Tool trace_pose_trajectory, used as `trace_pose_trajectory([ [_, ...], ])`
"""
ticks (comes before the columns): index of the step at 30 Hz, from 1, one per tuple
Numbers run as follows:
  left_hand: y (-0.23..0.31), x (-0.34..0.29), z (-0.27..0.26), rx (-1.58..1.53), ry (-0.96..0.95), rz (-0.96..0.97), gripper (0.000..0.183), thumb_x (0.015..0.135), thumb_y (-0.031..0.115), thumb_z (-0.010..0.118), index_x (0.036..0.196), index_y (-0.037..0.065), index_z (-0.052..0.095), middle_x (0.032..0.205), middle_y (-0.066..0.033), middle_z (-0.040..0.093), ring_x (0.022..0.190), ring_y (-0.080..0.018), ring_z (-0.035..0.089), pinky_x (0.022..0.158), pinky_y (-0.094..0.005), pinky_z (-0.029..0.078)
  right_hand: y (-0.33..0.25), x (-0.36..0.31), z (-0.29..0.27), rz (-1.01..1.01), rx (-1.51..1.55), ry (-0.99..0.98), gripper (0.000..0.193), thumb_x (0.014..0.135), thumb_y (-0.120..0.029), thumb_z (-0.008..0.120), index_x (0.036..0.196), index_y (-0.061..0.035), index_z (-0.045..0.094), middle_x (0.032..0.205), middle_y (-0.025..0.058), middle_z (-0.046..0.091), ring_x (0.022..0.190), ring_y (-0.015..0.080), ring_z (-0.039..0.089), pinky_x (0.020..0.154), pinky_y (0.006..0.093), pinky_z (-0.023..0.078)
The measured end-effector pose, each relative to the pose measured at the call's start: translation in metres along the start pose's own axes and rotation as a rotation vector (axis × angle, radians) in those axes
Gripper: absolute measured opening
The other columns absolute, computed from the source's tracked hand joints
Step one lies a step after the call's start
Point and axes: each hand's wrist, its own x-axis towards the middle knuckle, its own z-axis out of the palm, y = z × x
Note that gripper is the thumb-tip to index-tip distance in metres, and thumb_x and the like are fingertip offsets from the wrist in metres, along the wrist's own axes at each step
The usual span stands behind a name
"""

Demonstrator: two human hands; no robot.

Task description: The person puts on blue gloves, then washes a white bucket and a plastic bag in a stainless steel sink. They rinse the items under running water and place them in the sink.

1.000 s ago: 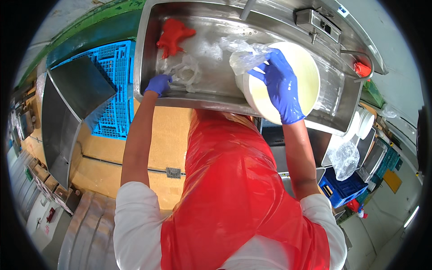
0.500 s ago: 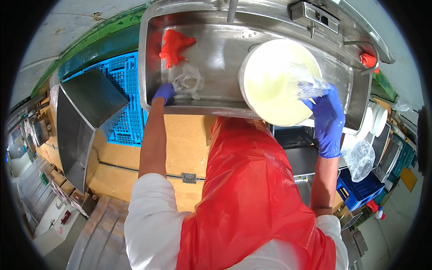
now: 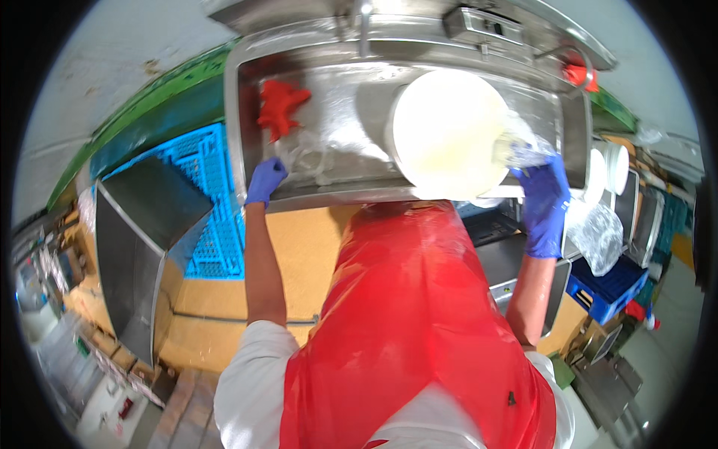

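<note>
A large white tub (image 3: 447,133) tilts against the steel sink's (image 3: 247,112) front edge, smooth, wet and likely slippery; the rim looks the surest hold. The gloved right hand (image 3: 544,200) grips clear plastic film (image 3: 523,150) at that rim, while the left hand (image 3: 265,181) curls over the sink's edge near a red cloth (image 3: 280,106).

A clear plastic bag (image 3: 598,238), crumpled and shiny, hangs at the right, just above a blue crate (image 3: 607,286). Another crumpled clear plastic wrap (image 3: 310,159) lies inside the steel sink (image 3: 359,191). No labels, signs or screens can be made out
</note>
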Motion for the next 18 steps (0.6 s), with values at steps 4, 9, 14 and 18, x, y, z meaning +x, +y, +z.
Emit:
trace_pose_trajectory([
  [4, 0.077, 0.025, -0.038, 0.081, -0.04, -0.038, 0.024, 0.086, 0.024, 0.075, 0.1, 0.005, 0.077, 0.094, -0.0172, 0.075, 0.088, -0.0326, 0.072, 0.079, -0.0413, 0.055, -0.004, 0.0, 0.004, 0.022, 0.019, 0.0, 0.025, 0.101, -0.028, 0.057, 0.115, -0.0084, 0.065, 0.118, 0.0136, 0.07, 0.113, 0.0288, 0.067, 0.095, 0.0482, 0.055],
  [9, 0.333, 0.024, -0.08, -0.571, 0.039, 0.605, 0.029, 0.089, 0.014, 0.077, 0.116, 0.005, 0.073, 0.115, -0.0097, 0.071, 0.108, -0.0222, 0.067, 0.097, -0.0358, 0.052, 0.002, 0.012, 0.001, 0.028, 0.115, -0.069, 0.026, 0.102, -0.029, 0.056, 0.115, -0.0079, 0.064, 0.112, 0.0123, 0.07, 0.104, 0.0263, 0.068, 0.092, 0.0457, 0.056],
  [14, 0.507, -0.006, -0.047, -0.279, 0.142, 1.106, 0.041, 0.093, 0.02, 0.072, 0.133, 0.01, 0.066, 0.128, -0.0134, 0.066, 0.119, -0.0315, 0.063, 0.102, -0.0404, 0.05, -0.003, 0.014, -0.012, -0.031, 0.056, -0.052, 0.029, 0.103, -0.031, 0.056, 0.12, -0.0083, 0.062, 0.111, 0.0094, 0.068, 0.101, 0.0225, 0.067, 0.092, 0.0432, 0.056],
  [18, 0.56, 0.012, -0.011, -0.183, 0.005, 1.107, 0.033, 0.094, 0.025, 0.07, 0.125, 0.011, 0.07, 0.111, -0.0109, 0.069, 0.101, -0.0315, 0.066, 0.087, -0.0429, 0.054, -0.01, 0.026, -0.04, -0.102, 0.013, -0.085, 0.023, 0.104, -0.03, 0.057, 0.116, -0.0113, 0.064, 0.11, 0.0049, 0.068, 0.102, 0.0184, 0.066, 0.09, 0.0396, 0.055],
])
